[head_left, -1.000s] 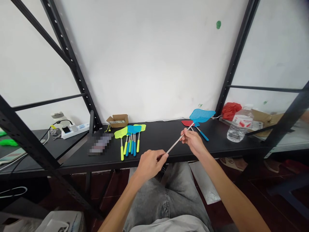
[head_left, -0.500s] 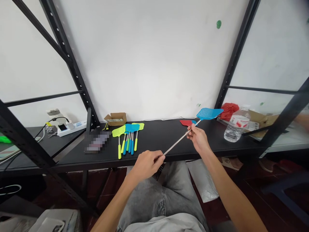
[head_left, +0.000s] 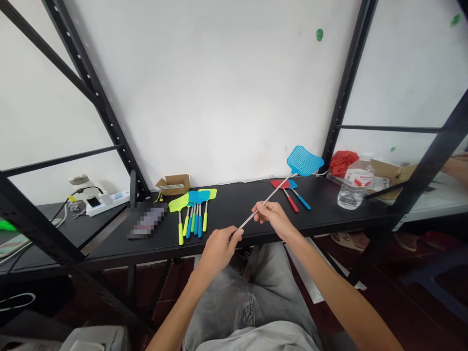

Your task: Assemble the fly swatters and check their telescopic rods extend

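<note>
A blue fly swatter (head_left: 305, 161) with a long metal rod slants up and to the right in front of me. My left hand (head_left: 220, 247) is closed around its lower end, which hides the handle. My right hand (head_left: 273, 217) pinches the rod further up, between my left hand and the blue head. Beyond my right hand, a red fly swatter (head_left: 281, 185) and a smaller blue fly swatter (head_left: 302, 200) lie on the black tabletop (head_left: 234, 204). To the left, several green and blue fly swatters (head_left: 198, 197) lie in a partly overlapping row, handles toward me.
Behind the row is an open cardboard box (head_left: 173, 185), with a blurred-out flat object (head_left: 148, 221) nearby. At the right are a clear water bottle (head_left: 356, 185) and a red plastic bag (head_left: 342, 163). Black metal posts (head_left: 351, 73) frame the table; a power strip (head_left: 107, 202) lies left.
My right hand has slid down the rod toward my left hand. The swatter's head has tilted higher and moved left, and the two swatters behind now show fully.
</note>
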### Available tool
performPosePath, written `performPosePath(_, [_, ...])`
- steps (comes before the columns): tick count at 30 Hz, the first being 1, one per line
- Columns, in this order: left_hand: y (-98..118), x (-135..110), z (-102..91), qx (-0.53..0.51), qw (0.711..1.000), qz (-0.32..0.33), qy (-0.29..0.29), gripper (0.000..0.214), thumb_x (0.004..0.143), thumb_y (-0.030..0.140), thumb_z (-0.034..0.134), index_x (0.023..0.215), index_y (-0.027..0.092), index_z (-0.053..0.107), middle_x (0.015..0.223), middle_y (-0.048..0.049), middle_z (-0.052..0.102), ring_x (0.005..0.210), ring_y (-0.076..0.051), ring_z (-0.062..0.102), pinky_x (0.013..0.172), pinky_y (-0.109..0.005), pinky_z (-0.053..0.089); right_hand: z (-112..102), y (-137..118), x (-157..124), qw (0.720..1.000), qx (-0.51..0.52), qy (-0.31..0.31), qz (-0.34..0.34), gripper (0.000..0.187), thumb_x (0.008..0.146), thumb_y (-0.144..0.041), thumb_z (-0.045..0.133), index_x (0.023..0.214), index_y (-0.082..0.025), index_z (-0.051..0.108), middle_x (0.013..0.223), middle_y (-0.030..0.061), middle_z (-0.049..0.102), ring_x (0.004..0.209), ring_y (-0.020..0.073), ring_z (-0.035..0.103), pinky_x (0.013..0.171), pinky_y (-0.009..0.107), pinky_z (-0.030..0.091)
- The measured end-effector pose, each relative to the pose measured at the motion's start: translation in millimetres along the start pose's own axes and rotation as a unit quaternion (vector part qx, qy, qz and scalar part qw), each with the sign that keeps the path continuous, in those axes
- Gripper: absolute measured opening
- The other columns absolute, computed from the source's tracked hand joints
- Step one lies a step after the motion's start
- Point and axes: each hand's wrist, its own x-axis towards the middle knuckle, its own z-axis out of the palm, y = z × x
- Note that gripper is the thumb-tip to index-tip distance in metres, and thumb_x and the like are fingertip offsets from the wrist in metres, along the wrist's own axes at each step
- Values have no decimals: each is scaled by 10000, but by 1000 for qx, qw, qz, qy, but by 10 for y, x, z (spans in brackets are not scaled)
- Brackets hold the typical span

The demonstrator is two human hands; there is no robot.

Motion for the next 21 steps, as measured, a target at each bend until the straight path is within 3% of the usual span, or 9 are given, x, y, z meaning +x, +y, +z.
performPosePath(6, [22, 2, 7, -18, 1000, 13, -5, 422, 1002, 440, 311, 709, 202, 499, 560, 30, 482, 518, -130, 443, 563, -256, 248, -46, -41, 27, 996, 17, 89, -10, 462, 777, -620, 656, 723, -164, 704, 607, 53, 631, 588, 147, 569, 513, 250, 405])
performPosePath(11, [35, -9, -21, 1, 999, 30, -21, 416, 1007, 435, 302, 702, 204, 464, 556, 34, 428, 523, -129, 415, 569, -269, 228, -250, -101, 54, 989, 35, 140, -24, 470, 753, -629, 677, 707, -162, 696, 589, 50, 619, 564, 139, 551, 496, 250, 394])
performPosePath(15, [21, -15, -55, 18, 999, 42, -26, 413, 1008, 428, 299, 675, 205, 401, 558, 38, 382, 515, -122, 368, 566, -280, 212, -394, -137, 70, 987, 35, 152, -28, 466, 742, -626, 693, 706, -161, 695, 598, 52, 618, 574, 142, 555, 496, 252, 398])
performPosePath(21, [1, -39, -142, 7, 997, 50, -50, 413, 1005, 427, 299, 688, 200, 436, 589, 36, 409, 549, -119, 378, 574, -273, 242, -544, -196, 95, 980, 41, 192, -44, 461, 719, -622, 719, 698, -163, 691, 593, 52, 608, 566, 142, 548, 481, 251, 406])
